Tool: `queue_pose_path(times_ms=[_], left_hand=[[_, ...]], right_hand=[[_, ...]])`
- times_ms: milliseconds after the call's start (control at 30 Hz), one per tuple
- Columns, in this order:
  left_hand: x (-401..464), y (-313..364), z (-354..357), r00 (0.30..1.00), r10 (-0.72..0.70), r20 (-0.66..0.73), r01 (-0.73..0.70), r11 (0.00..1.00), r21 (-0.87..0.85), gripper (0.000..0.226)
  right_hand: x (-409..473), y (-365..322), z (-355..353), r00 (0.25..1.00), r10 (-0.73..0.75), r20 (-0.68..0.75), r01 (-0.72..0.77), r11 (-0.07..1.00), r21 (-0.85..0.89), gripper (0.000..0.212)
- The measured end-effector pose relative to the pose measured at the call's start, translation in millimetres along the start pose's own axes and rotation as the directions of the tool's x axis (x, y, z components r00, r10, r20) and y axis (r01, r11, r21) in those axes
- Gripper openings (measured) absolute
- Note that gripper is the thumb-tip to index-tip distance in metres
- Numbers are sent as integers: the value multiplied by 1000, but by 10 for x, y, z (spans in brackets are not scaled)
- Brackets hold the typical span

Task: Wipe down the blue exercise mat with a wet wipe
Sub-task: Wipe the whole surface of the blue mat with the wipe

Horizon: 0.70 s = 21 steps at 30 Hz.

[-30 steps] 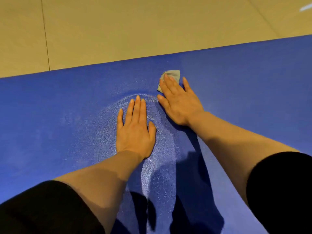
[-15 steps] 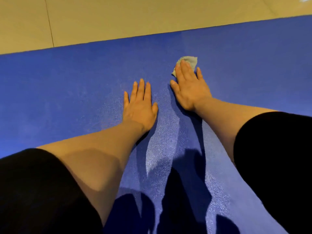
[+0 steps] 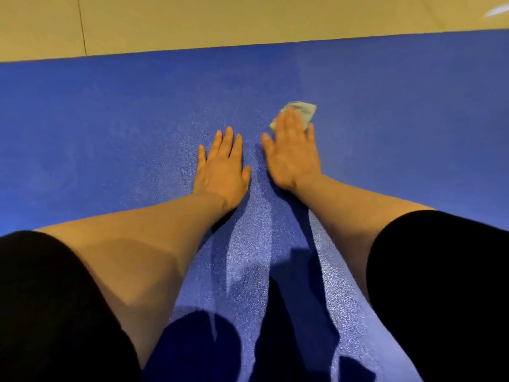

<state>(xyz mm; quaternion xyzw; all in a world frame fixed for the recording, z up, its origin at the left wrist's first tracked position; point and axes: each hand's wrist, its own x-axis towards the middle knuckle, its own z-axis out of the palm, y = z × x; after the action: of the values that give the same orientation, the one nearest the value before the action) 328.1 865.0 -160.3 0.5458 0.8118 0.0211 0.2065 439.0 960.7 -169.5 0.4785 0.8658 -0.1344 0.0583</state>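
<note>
Fingers of the right hand flat on the wipe — left hand spread flat — blue mat glistening, beige floor beyond

A tan floor runs across the far side of the room, smooth and evenly lit. One thin dark seam cuts through it at the left, and a pale blurred streak shows at the far right corner.
</note>
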Motion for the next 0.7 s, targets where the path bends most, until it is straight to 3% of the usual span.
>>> queue_pose_path(times_ms=[100, 167, 367, 567, 633, 700], left_hand=[[8, 22, -29, 1000, 15, 14, -15, 1000, -17, 64], [23, 66, -57, 1000, 1, 27, -1, 1000, -11, 65], [-123, 100, 20, 1000, 4, 26, -4, 1000, -13, 64], [-247, 93, 71, 999, 33, 6, -33, 999, -15, 62], [-301, 102, 89, 1000, 24, 10, -23, 1000, -19, 61], [-367, 110, 122, 1000, 25, 10, -25, 1000, -18, 61]], right_hand=[[-154, -14, 27, 976, -215, 47, 218, 973, -77, 61], [-160, 196, -29, 957, -283, 65, 290, 945, -150, 60], [-289, 295, 44, 998, -66, -22, 64, 996, -67, 62], [-539, 345, 63, 936, -348, 43, 351, 922, -163, 63], [-520, 488, 14, 943, -327, 62, 333, 924, -185, 60], [-544, 492, 33, 978, -206, 32, 209, 965, -159, 61]])
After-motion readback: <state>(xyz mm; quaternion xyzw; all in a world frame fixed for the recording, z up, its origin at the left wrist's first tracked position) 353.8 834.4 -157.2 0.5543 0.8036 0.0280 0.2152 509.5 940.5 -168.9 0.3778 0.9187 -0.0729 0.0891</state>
